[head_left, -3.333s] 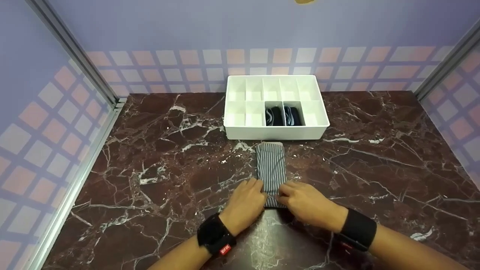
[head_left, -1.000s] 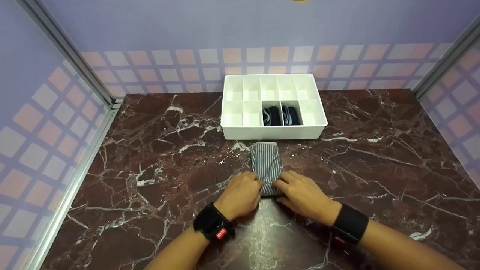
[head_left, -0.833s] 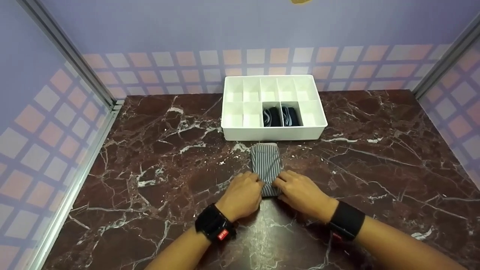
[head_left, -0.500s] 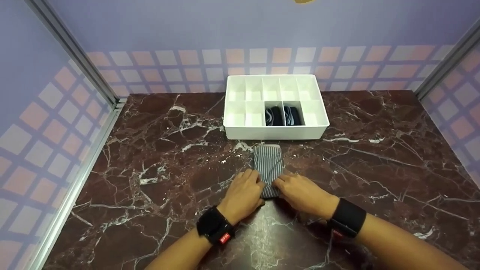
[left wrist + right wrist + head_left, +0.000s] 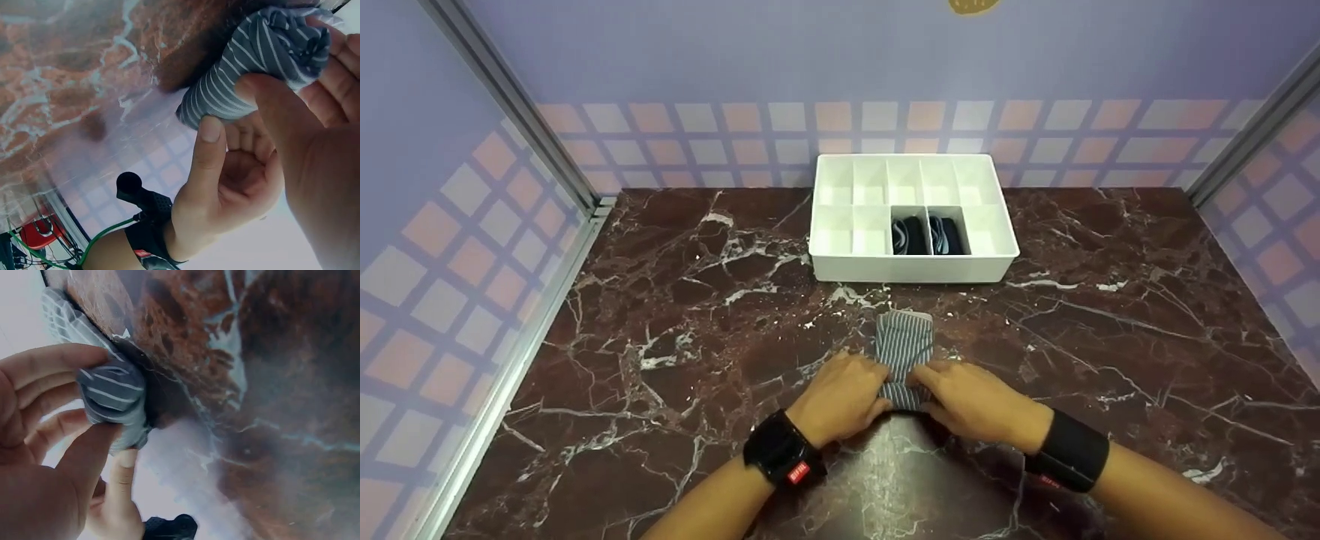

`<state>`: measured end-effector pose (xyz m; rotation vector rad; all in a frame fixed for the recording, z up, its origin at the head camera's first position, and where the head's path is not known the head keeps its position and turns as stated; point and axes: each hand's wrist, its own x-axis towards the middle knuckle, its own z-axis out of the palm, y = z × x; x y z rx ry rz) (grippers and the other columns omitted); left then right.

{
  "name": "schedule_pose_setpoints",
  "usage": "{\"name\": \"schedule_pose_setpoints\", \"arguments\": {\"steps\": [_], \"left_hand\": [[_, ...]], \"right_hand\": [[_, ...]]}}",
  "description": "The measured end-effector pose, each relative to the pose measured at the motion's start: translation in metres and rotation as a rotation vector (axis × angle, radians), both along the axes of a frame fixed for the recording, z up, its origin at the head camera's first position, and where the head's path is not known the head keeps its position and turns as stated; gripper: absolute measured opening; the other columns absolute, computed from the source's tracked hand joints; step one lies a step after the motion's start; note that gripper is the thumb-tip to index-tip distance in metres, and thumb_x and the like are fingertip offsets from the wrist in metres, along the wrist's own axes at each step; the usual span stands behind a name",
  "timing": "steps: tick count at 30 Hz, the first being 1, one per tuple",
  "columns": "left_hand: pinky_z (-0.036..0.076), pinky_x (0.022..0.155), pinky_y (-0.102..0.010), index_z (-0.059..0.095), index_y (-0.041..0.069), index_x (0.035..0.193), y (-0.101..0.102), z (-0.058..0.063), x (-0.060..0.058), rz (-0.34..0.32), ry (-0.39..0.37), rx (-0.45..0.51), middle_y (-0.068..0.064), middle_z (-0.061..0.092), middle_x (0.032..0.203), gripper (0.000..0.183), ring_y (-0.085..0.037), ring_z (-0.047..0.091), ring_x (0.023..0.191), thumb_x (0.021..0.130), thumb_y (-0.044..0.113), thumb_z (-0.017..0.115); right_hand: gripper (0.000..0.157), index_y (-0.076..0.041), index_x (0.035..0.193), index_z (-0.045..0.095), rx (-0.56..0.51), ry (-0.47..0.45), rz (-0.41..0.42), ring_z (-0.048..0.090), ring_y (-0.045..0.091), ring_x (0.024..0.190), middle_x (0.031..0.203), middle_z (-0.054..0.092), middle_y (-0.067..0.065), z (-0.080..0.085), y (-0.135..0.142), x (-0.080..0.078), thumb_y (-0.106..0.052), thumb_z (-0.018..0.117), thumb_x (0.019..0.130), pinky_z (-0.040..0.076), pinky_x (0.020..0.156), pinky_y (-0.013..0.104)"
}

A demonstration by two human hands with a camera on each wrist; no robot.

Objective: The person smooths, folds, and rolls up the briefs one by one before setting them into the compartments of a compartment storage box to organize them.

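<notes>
A grey-and-white striped cloth (image 5: 905, 341), folded into a narrow strip, lies on the marble-patterned table. Its near end is rolled up into a thick bundle, which shows in the left wrist view as a striped roll (image 5: 225, 90). My left hand (image 5: 840, 397) pinches the left end of this roll between thumb and fingers. At the opposite end, my right hand (image 5: 979, 401) grips it the same way; the right wrist view shows the roll's spiralled end (image 5: 115, 391) between thumb and fingertips. The cloth's flat far part stretches away toward the box. What kind of garment it is cannot be made out.
Beyond the cloth stands a white divided box (image 5: 911, 270) against the tiled-pattern wall. Two of its front compartments hold dark rolled cloths (image 5: 915, 235); the other compartments look bare. Side walls bound the marble-patterned table (image 5: 697, 315) at left and right.
The flat part of the striped cloth has become shorter as its near end is rolled up. Its far edge has drawn away from the box, toward me. Both hands keep hold of the roll.
</notes>
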<state>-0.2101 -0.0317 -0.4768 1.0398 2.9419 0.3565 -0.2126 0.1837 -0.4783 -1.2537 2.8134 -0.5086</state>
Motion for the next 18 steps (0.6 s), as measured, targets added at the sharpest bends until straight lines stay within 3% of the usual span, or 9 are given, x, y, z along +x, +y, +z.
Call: {"name": "schedule_pose_setpoints", "arguments": {"steps": [4, 10, 13, 18], "left_hand": [[0.044, 0.078, -0.032, 0.065, 0.013, 0.097, 0.0023, -0.0004, -0.0001, 0.008, -0.002, -0.031, 0.001, 0.061, 0.088, 0.024, -0.015, 0.055, 0.082, 0.086, 0.035, 0.062], [0.042, 0.081, -0.032, 0.067, 0.012, 0.104, 0.0038, 0.0006, 0.0005, 0.016, -0.006, -0.023, 0.001, 0.049, 0.097, 0.025, -0.014, 0.045, 0.087, 0.089, 0.031, 0.058], [0.04, 0.077, -0.028, 0.065, 0.012, 0.107, 0.0057, -0.0028, 0.0014, -0.009, 0.073, -0.007, 0.003, 0.048, 0.097, 0.024, -0.013, 0.043, 0.087, 0.092, 0.027, 0.054], [0.039, 0.074, -0.026, 0.066, 0.017, 0.106, 0.0091, -0.0065, 0.0019, -0.084, 0.279, 0.001, 0.004, 0.059, 0.1, 0.02, -0.011, 0.052, 0.088, 0.091, 0.025, 0.056]], "right_hand": [[0.043, -0.013, 0.105, 0.057, 0.016, 0.132, -0.039, 0.057, 0.017, 0.086, 0.099, 0.056, 0.001, -0.0047, -0.0022, 0.005, -0.026, 0.078, 0.07, 0.052, 0.072, 0.034], [0.041, -0.009, 0.101, 0.06, 0.018, 0.153, -0.052, 0.058, 0.018, 0.082, 0.094, 0.057, 0.003, -0.0072, -0.0052, 0.0058, -0.017, 0.08, 0.067, 0.053, 0.071, 0.034], [0.038, -0.008, 0.102, 0.063, 0.001, 0.136, -0.048, 0.061, 0.018, 0.077, 0.092, 0.06, 0.003, -0.0064, -0.0045, 0.0041, -0.014, 0.079, 0.068, 0.053, 0.068, 0.032], [0.034, -0.009, 0.104, 0.066, -0.019, 0.076, -0.05, 0.063, 0.017, 0.075, 0.093, 0.064, 0.003, -0.0042, -0.0025, 0.0004, -0.013, 0.077, 0.071, 0.053, 0.066, 0.028]]}}
